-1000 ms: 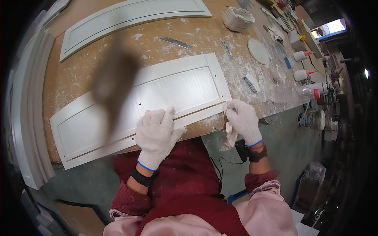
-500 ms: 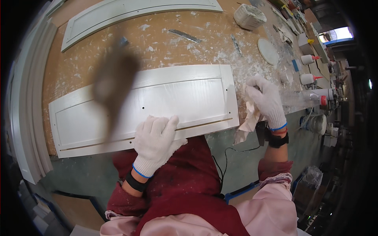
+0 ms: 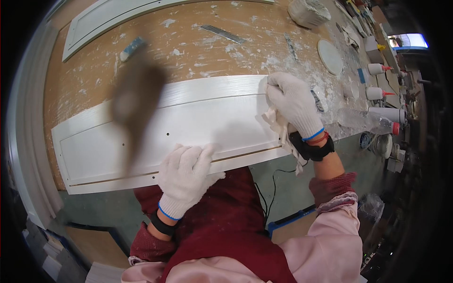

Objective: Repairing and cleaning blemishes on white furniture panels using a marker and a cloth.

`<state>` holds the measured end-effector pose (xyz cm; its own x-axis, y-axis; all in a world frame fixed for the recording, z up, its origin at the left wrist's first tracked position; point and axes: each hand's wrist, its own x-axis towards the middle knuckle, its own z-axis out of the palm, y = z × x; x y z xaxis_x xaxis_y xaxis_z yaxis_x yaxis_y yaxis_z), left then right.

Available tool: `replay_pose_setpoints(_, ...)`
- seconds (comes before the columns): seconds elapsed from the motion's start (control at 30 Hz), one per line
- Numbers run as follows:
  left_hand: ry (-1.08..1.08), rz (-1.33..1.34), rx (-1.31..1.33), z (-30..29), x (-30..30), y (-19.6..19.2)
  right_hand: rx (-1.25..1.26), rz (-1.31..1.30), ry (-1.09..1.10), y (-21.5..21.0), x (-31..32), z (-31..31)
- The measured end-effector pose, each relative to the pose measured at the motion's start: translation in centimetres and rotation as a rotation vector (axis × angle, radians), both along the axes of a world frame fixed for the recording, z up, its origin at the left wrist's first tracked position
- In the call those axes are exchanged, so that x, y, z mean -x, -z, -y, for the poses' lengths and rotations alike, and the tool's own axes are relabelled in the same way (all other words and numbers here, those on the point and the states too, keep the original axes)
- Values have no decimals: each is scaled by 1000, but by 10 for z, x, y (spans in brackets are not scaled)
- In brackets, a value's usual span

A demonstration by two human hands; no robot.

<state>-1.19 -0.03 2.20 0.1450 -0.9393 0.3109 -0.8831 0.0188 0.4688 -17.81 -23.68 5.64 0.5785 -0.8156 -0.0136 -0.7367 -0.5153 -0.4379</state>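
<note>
A white framed panel [image 3: 198, 115] with small dark holes and a thin groove lies on the worktable before me. My left hand [image 3: 184, 177], in a white knit glove, grips its near edge, fingers over the top and thumb beside the edge. My right hand [image 3: 295, 101], gloved too, is closed on a crumpled cream cloth [image 3: 288, 134] at the panel's right end. The cloth's lower end hangs past the near edge; the part under my fingers is hidden.
A second white panel [image 3: 94, 23] lies at the far left. Beyond my panel are a metal blade strip [image 3: 222, 34], a blue-and-white piece [image 3: 133, 48], a round lid [image 3: 330, 56] and a white tub [image 3: 309, 13]. A plastic bottle [image 3: 363, 121] lies right. A blurred dark shape [image 3: 137, 94] blocks part of the view.
My right hand has moved left with the cloth, from beside the panel onto its right end. My left hand keeps its place at the near edge. The view has shifted slightly.
</note>
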Motion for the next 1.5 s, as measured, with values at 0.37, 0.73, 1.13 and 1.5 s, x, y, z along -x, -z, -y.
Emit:
replay_pose_setpoints(0.37, 3, 5, 26, 2, 0, 4, -125, -188, 19, -14, -16, -2)
replay_pose_setpoints(0.73, 20, -35, 76, -1, -2, 8, 36, -261, -378, -1, -108, -39)
replay_pose_setpoints(1.13, 2, -16, 137, 0, -2, 14, 88, -402, -852, -20, -172, -54)
replay_pose_setpoints(1.5, -61, 34, 90, -2, 2, 20, 66, -407, -835, -8, -190, -61)
